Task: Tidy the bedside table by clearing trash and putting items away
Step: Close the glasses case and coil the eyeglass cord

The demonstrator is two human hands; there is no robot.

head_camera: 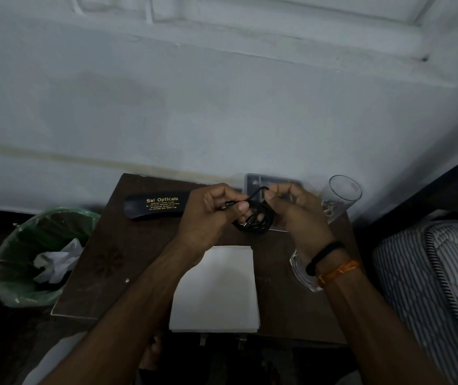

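Both hands hold a coiled black cable (255,218) above the back of the dark wooden bedside table (144,262). My left hand (211,212) grips the coil, with a metal plug end sticking out by the thumb. My right hand (297,209) pinches a loop of the same cable near its top. A black glasses case (155,208) with gold lettering lies at the back left. A folded white cloth or paper (216,287) lies near the front edge. Behind the hands sits a grey tray (275,180), partly hidden.
A bin with a green liner (22,245) stands left of the table, with crumpled white paper (55,262) inside. A clear glass (341,195) stands at the back right; another glass object (302,273) is partly hidden under my right wrist. A striped mattress (433,287) lies at right.
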